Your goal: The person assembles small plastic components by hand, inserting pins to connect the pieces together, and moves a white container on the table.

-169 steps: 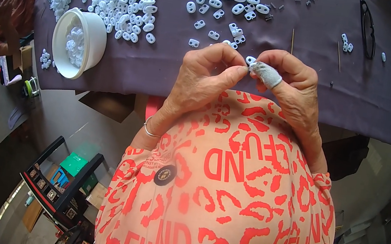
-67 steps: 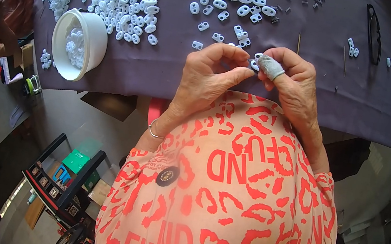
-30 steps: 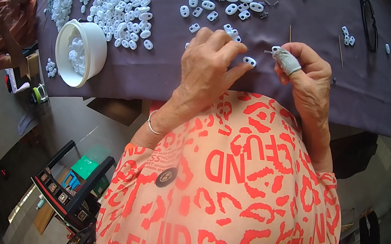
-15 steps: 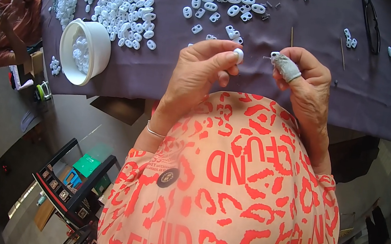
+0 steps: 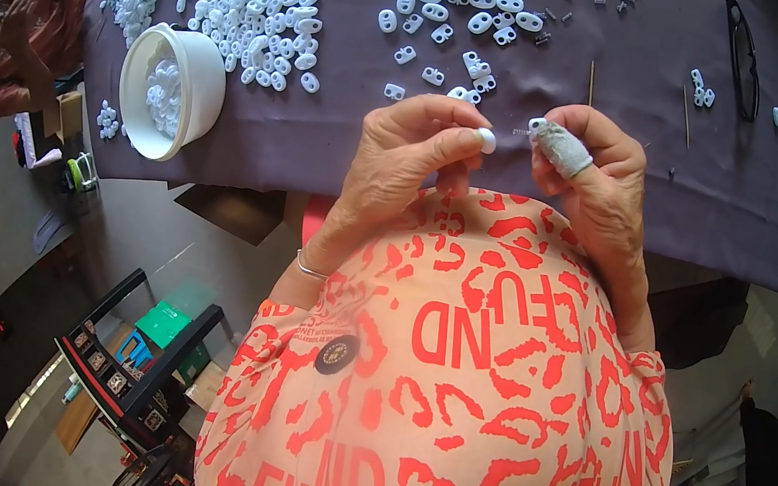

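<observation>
Pairing an oval [image 5: 487,141] w/ a small bit [image 5: 535,124] looked to be the step in hand; next move prob. called for lining up the bit's thin spring [image 5: 519,133] w/ the oval. Both were just apart, above the tabletop [image 5: 273,145]. L hand [image 5: 406,145] had its fingers [image 5: 452,145] pinching the oval, rest curled under; R hand [image 5: 603,169], thumb in a grey sleeve [image 5: 567,150], pinched the bit. Hands faced each other, thumbs inward.
</observation>
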